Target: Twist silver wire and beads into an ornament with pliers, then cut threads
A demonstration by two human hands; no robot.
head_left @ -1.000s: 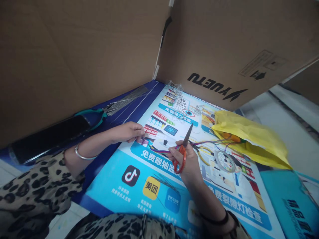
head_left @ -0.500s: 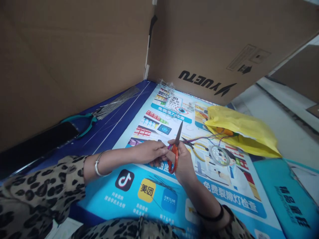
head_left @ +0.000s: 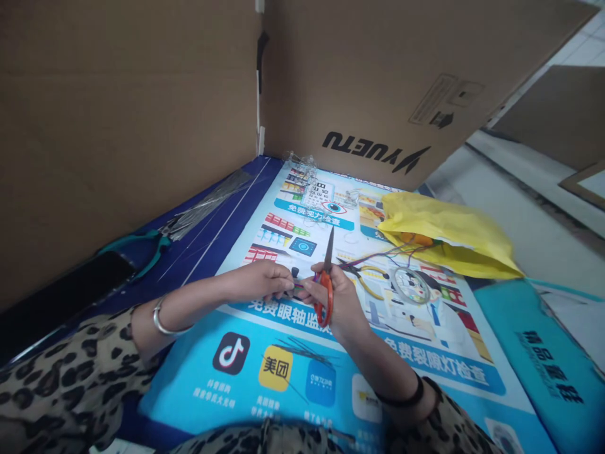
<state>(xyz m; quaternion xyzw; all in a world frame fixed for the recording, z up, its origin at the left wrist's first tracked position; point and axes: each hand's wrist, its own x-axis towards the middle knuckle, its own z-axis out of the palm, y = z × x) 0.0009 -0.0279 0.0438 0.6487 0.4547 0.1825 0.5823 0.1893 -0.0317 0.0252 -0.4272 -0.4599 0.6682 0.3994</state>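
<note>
My right hand (head_left: pixel 344 306) is closed around a pair of scissors (head_left: pixel 324 296) with orange handles, its dark blades pointing up and away. Its thumb and fingertips also pinch several coloured threads (head_left: pixel 298 287). At the other end of that short stretch, my left hand (head_left: pixel 269 280) pinches the threads between thumb and fingers. From behind my right hand, purple and dark threads (head_left: pixel 373 255) run to an open yellow bag (head_left: pixel 449 233) with something orange inside. Yellow-handled pliers (head_left: pixel 371 284) and a round clear spool (head_left: pixel 411 285) lie just right of my right hand.
Cardboard panels (head_left: pixel 142 113) stand behind and left. On the left lie teal-handled pliers (head_left: pixel 154 252), a bundle of thin wires (head_left: pixel 208 205) and a black flat object (head_left: pixel 70 299). Tangled wire (head_left: pixel 305 170) is at the back of the printed poster (head_left: pixel 189 391). A teal packet (head_left: pixel 534 353) is at right.
My hands have drawn slightly apart, and a short stretch of coloured thread now shows between them. The scissors remain in my right hand. The whole view has shifted a little.
</note>
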